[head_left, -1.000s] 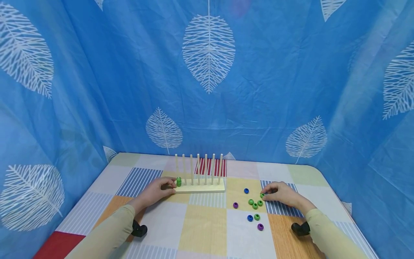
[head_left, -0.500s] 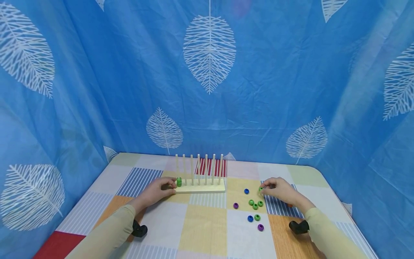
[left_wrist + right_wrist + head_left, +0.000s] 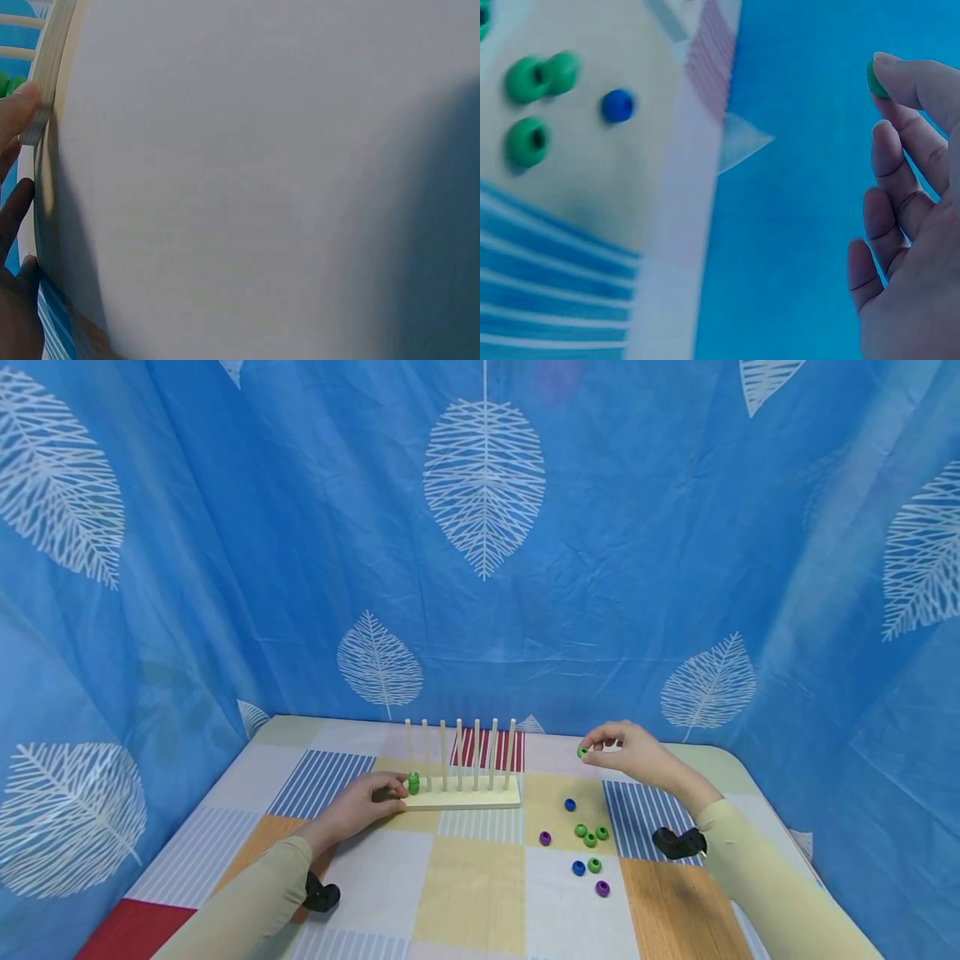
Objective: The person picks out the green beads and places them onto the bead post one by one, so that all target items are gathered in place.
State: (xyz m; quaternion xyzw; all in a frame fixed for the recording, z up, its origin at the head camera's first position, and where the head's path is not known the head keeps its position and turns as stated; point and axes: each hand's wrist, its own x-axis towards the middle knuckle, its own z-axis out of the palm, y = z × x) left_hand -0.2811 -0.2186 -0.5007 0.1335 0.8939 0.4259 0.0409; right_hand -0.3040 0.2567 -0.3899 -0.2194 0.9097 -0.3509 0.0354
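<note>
The left hand (image 3: 358, 806) grips the left end of a pale wooden base (image 3: 465, 797) that carries several upright pegs (image 3: 460, 752). Green beads (image 3: 413, 783) sit stacked on its leftmost peg, beside those fingers. In the left wrist view, the thumb of the left hand (image 3: 16, 120) lies on the end of the base (image 3: 46, 75). Raised above the table's back part, the right hand (image 3: 637, 756) pinches a green bead (image 3: 582, 752) between thumb and forefinger. The right wrist view shows this bead (image 3: 876, 81) at the fingertips, the right hand's (image 3: 915, 180) other fingers loosely bent.
Loose on the patchwork tablecloth (image 3: 480, 877) right of the base lie several green beads (image 3: 590, 840), two blue beads (image 3: 570, 805) and two purple beads (image 3: 545, 838). A blue curtain (image 3: 480, 635) with white leaves hangs behind the table and at both sides.
The right hand has lifted the pinched green bead off the table area, moving it away from the body and slightly left. The left hand stays at the base.
</note>
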